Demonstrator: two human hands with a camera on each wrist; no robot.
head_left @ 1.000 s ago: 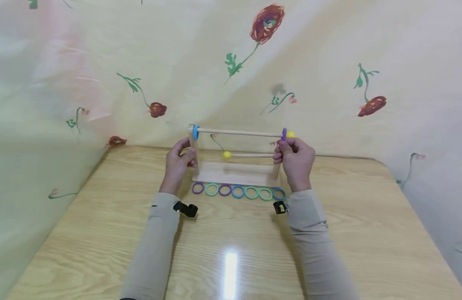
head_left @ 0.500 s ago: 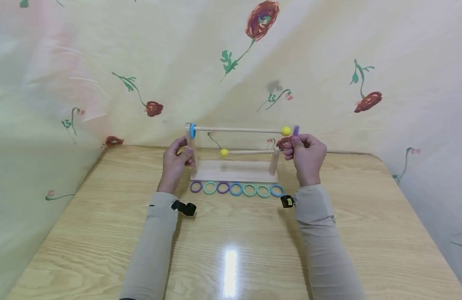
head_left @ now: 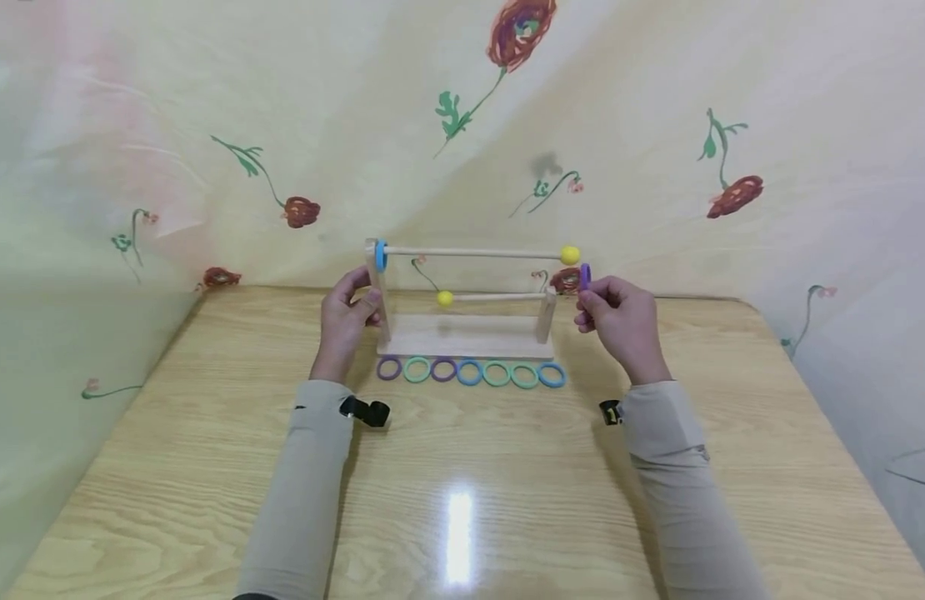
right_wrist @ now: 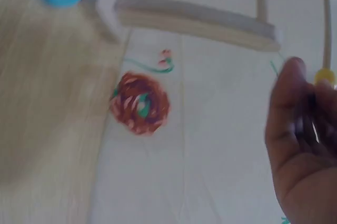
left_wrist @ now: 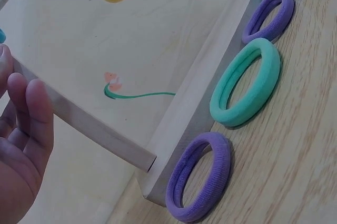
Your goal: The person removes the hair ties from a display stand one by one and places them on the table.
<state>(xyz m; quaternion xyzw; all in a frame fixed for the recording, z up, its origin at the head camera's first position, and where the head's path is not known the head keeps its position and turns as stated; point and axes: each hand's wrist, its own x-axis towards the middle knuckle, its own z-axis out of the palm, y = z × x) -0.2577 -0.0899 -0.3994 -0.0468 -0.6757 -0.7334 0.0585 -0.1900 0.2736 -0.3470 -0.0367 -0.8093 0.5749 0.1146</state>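
My left hand grips the left post of a wooden stand, thumb in front. From this post an upper rod runs right to a yellow bead, with a blue hair tie around its post end. A lower rod runs left from the right post to another yellow bead. My right hand pinches a purple hair tie just right of and below the upper bead, apart from it. Fingers mostly hide that tie in the right wrist view.
A row of several hair ties, purple, green and blue, lies along the stand's front edge, from a purple one to a blue one. Behind the wooden table hangs a flowered cloth.
The purple hair tie, earlier around the upper rod by its bead, has come off past the bead with my right hand, then dropped slightly. My left hand keeps its grip on the post.
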